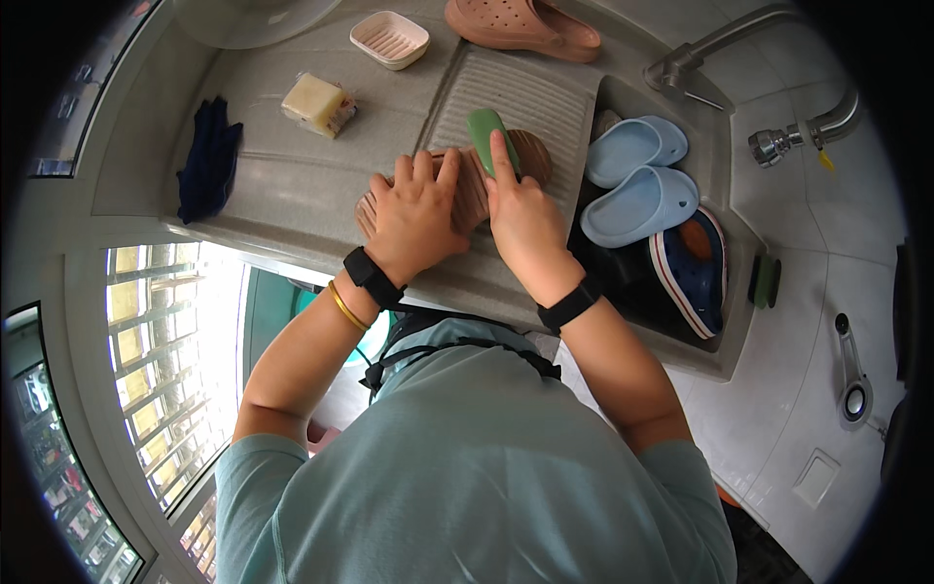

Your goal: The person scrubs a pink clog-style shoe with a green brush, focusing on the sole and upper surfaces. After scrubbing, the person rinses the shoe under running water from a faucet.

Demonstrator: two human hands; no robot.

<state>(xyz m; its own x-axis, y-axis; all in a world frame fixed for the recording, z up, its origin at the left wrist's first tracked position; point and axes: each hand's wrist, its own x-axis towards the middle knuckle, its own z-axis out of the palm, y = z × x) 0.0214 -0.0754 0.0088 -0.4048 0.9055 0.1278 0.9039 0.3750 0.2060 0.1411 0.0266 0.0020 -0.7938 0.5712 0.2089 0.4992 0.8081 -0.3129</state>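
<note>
My left hand (pixel 419 212) lies spread over a brown clog (pixel 468 193), fingers on its upper side, holding it against the sink's ribbed board. The clog lies across the board, its sole or strap partly hidden under both hands. In my right hand (pixel 525 212) is a green scrubbing brush (pixel 487 135), its index finger stretched along the back. The brush rests on the shoe near its right end (pixel 536 157); its bristles are hidden. Behind them, a matching-coloured perforated clog (pixel 511 25) stands at the far edge of the board.
A yellow soap bar (pixel 315 102) in torn wrapping, a soap dish (pixel 390 40) and dark blue gloves (pixel 209 160) lie leftward. The basin at right holds light blue clogs (pixel 635 208) and a navy clog (pixel 689 270). A faucet (pixel 675 69) rises behind; a clear bowl (pixel 248 22) stands far left.
</note>
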